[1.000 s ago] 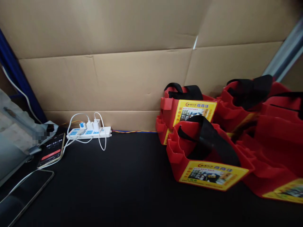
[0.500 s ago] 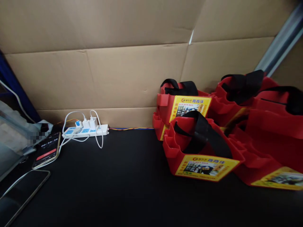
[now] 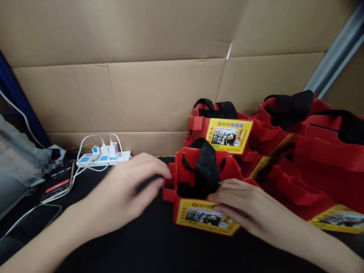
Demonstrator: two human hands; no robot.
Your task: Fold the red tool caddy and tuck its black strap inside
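since the frame half a second ago, both our hands have come into view and the front red box point(image 3: 232, 167) has shifted left on the black bench point(image 3: 153, 250). our right hand point(image 3: 247, 203) holds its near wall in a narrow grip, fingers over the rim and thumb outside by the yellow label point(image 3: 199, 218). our left hand point(image 3: 127, 185), blurred, curves at the box's left end, grip fairly wide; we cannot tell whether it touches. other red boxes point(image 3: 330, 167) stand behind and to the right.
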